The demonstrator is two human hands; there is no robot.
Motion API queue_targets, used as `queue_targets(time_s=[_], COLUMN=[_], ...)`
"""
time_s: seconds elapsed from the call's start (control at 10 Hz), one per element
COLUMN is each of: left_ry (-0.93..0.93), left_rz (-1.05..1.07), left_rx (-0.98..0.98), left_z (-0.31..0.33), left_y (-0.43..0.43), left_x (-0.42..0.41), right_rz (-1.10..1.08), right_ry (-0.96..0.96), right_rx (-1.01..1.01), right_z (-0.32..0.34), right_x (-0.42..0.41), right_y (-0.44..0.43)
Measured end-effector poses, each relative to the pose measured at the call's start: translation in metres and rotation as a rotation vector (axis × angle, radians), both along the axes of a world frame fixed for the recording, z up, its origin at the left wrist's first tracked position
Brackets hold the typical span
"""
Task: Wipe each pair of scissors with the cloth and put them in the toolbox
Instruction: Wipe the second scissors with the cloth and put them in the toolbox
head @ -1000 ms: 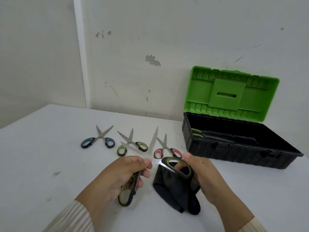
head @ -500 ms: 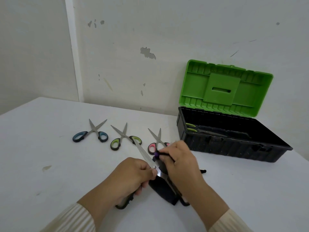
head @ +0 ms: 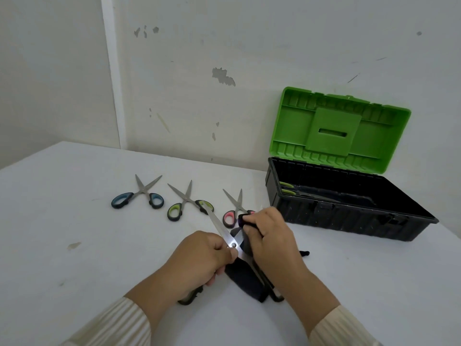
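The left hand point(head: 199, 260) is closed around the handle end of a large pair of open scissors point(head: 219, 228), thumb near the pivot screw, with one bare blade running up and away from its knuckles toward the far left. The right hand point(head: 272, 238) is clenched on a black cloth point(head: 245, 278), pinching it over the other blade just beyond the left thumb; the rest of the cloth hangs under both hands down to the tabletop point(head: 74, 245). Just past the right hand's fingertips lie pink-handled scissors point(head: 230, 217), partly hidden by it. Beyond the left hand lie green-handled scissors point(head: 185, 204), their near handle crossed by the held blade's tip, and farther left blue-handled scissors point(head: 139, 197); all three lie with blades open. To the far right of the right hand sits a black toolbox point(head: 349, 216), its green lid point(head: 339, 131) raised against the wall, with a green-handled pair point(head: 287, 188) already inside at its left end. The tabletop is white with a few faint stains, and the wall point(head: 249, 58) behind is pale with chipped paint
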State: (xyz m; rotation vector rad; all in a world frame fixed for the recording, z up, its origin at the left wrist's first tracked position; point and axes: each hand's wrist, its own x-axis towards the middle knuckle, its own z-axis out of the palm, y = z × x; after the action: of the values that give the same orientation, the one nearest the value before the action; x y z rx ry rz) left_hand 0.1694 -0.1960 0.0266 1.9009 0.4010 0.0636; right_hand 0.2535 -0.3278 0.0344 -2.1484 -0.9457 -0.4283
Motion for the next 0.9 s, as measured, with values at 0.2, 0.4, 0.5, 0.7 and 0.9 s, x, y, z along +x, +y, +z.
queue_targets(time_s=[0.2,0.4,0.5,0.7,0.9], left_ry=[0.006,0.049,0.051,0.032,0.039], left_rz=[-0.025,-0.082,-0.056,-0.050,-0.048], left_rx=[0.034,0.011,-0.008,0.049,0.063], left_z=[0.003,0.007,0.009,0.008,0.008], left_y=[0.003,0.002,0.004,0.002,0.003], left_x=[-0.001,-0.002,-0.001,-0.004,-0.004], right_rz=[0.109,-0.309,-0.220,0.143,0.144], right_ry=[-0.039,-0.042,-0.090,-0.015,0.029], right_rx=[-0.044,0.170,0.217,-0.007,0.039], right_z=[-0.005,0.014,0.018,-0.006,-0.007], right_x=[-0.008,0.031,0.021,0.000,-0.002], right_y=[-0.001,-0.032,-0.034,-0.005,-0.004])
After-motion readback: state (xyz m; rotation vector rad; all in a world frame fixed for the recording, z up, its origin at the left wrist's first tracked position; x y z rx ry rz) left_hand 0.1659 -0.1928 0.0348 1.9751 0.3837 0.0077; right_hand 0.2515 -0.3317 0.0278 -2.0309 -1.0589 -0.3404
